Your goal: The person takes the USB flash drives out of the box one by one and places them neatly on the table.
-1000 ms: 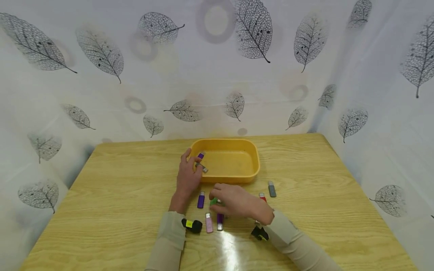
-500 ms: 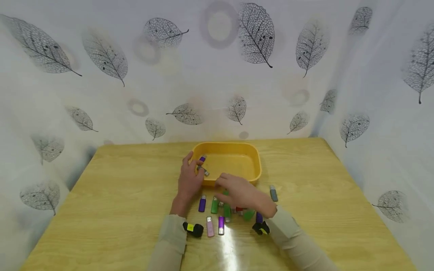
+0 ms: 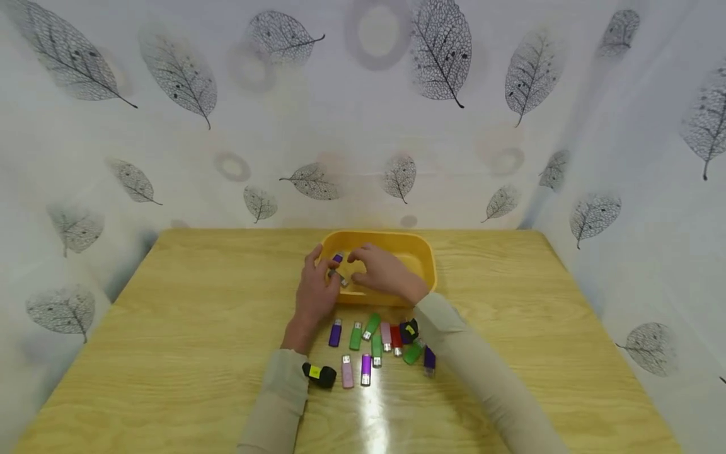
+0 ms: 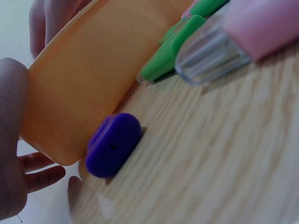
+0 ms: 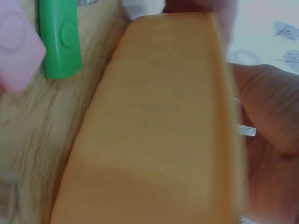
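Observation:
A yellow plastic tray (image 3: pixel 429 265) stands at the back of the table, holding a purple USB flash drive (image 3: pixel 338 258) and a grey USB flash drive (image 3: pixel 343 280) near its left end. My left hand (image 3: pixel 316 287) grips that end, fingers straddling the rim; in the left wrist view its fingers (image 4: pixel 46 179) show past the tray's corner. Over the inside of the tray is my right hand (image 3: pixel 382 272), index finger and thumb apart with nothing visible between them. The tray wall (image 5: pixel 149 116) hides most of this hand in the right wrist view.
In front of the tray lie several USB drives: a purple one (image 3: pixel 335 333), a green one (image 3: pixel 355 336), a red one (image 3: pixel 396 339), a pink one (image 3: pixel 347 372) and others. A leaf-print curtain (image 3: pixel 363 126) surrounds the wooden table (image 3: pixel 215 353) at the back and sides.
My right hand has moved away from the drives on the table, over the front rim and into the tray, uncovering the green, pink and red drives. The left hand stays on the tray.

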Demonstrator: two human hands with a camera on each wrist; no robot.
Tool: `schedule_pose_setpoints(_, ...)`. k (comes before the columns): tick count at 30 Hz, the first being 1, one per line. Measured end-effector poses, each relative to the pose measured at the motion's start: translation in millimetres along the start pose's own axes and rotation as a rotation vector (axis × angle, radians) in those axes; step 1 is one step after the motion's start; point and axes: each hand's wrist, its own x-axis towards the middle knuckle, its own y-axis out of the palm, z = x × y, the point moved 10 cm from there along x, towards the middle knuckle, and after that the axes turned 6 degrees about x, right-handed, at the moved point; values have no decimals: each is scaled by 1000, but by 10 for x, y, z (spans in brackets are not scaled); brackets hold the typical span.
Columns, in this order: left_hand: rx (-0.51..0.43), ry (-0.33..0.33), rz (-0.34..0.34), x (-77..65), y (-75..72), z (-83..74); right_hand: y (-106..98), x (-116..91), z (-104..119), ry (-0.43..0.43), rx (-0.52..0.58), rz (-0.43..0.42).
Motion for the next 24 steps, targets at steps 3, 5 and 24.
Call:
schedule_pose_setpoints(3, 0, 18, -13, 14, 4, -11, 123, 173, -75, 22, -20, 35)
schedule_pose_setpoints(5, -9, 20, -24, 12, -5, -21, 200, 262, -103, 25, -30, 54)
schedule_pose_setpoints(24, 9, -21, -25, -54, 25, 0, 469, 329, -100, 60, -95, 92)
